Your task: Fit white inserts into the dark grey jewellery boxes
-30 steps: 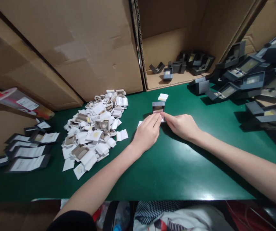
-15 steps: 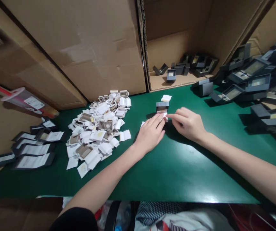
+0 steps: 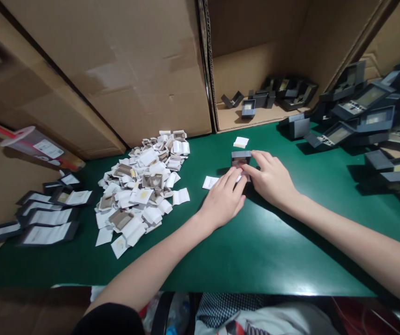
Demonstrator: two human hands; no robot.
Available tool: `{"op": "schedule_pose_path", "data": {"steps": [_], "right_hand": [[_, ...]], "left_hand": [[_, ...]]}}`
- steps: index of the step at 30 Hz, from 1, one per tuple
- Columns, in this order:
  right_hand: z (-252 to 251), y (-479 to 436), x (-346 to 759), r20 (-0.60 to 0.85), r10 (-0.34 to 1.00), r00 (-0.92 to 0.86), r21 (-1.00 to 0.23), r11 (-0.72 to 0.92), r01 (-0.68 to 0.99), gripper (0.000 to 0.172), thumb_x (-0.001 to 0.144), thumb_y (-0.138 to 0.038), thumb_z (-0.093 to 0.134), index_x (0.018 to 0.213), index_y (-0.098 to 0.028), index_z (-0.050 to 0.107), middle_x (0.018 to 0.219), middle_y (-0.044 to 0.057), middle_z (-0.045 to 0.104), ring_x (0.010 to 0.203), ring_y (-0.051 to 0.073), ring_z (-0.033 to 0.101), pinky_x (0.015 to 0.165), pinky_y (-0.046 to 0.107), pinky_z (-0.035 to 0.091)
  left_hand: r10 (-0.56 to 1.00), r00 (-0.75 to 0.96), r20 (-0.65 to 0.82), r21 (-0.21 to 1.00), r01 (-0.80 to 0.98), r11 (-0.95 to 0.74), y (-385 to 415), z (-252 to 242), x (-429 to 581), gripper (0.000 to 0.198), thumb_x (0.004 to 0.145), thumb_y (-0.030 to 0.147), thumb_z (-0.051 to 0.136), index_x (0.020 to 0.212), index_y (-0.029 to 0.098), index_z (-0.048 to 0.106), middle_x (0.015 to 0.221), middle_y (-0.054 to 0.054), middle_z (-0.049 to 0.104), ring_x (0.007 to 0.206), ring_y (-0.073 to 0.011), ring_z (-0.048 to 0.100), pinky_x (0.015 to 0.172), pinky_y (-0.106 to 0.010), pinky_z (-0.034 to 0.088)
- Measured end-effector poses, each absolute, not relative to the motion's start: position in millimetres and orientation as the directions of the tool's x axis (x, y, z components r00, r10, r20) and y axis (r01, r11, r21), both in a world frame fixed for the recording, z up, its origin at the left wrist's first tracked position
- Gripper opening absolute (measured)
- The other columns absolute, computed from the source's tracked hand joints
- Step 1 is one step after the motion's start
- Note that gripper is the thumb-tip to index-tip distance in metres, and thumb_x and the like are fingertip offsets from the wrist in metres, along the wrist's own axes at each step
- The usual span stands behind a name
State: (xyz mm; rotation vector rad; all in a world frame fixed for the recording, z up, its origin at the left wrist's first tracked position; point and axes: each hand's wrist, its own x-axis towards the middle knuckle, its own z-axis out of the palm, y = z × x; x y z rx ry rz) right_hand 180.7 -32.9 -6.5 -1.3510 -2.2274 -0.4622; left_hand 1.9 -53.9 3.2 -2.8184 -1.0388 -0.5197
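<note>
A small dark grey hinged box (image 3: 240, 159) stands open on the green table (image 3: 262, 242) in the middle. My right hand (image 3: 272, 177) holds its right side, fingers wrapped round it. My left hand (image 3: 225, 199) lies just in front of the box with fingers stretched towards it, fingertips touching a white slip at the box's base. A white paper card (image 3: 210, 182) lies flat to the left of my left hand. Another small white card (image 3: 240, 142) lies behind the box.
A heap of white paper slips and small inserts (image 3: 144, 184) covers the table's left middle. Flat dark trays with white cards (image 3: 42, 218) lie far left. Open grey boxes (image 3: 363, 116) pile up at right. A cardboard carton (image 3: 255, 60) behind holds more boxes.
The box has shifted slightly right and nearer. My right hand moved forward and took hold of its side. My left hand slid right, uncovering the white card beside it.
</note>
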Motion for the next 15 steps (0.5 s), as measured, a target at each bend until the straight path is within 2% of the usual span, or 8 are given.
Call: {"op": "schedule_pose_path", "data": {"steps": [5, 10, 15], "right_hand": [[-9, -35, 179, 0.477, 0.783, -0.399, -0.028, 0.468, 0.883, 0.038, 0.093, -0.017, 0.038, 0.127, -0.019, 0.055, 0.116, 0.012, 0.060, 0.097, 0.024, 0.053, 0.071, 0.034, 0.040], [-13, -34, 177, 0.458, 0.775, -0.436, -0.127, 0.543, 0.830, 0.041, 0.089, -0.012, 0.039, 0.127, -0.016, 0.053, 0.120, 0.013, 0.058, 0.096, 0.023, 0.054, 0.072, 0.032, 0.042], [-11, -34, 178, 0.468, 0.774, -0.427, -0.119, 0.534, 0.837, 0.042, 0.085, -0.009, 0.042, 0.124, -0.018, 0.055, 0.119, 0.012, 0.060, 0.096, 0.024, 0.055, 0.073, 0.035, 0.043]], "left_hand": [[0.632, 0.692, 0.349, 0.053, 0.658, -0.751, -54, 4, 3, 0.039, 0.088, 0.024, 0.049, 0.123, 0.006, 0.043, 0.136, -0.023, 0.039, 0.134, -0.0339, 0.035, 0.108, -0.046, 0.038], [0.640, 0.685, 0.348, 0.002, 0.683, -0.731, -53, 10, 9, 0.027, 0.085, 0.029, 0.052, 0.103, 0.009, 0.050, 0.123, -0.022, 0.045, 0.119, -0.0347, 0.048, 0.097, -0.048, 0.045], [0.635, 0.689, 0.349, -0.092, 0.700, -0.709, -50, 12, 15, 0.025, 0.085, 0.031, 0.051, 0.099, 0.010, 0.049, 0.114, -0.021, 0.049, 0.115, -0.0360, 0.048, 0.091, -0.047, 0.045]]}}
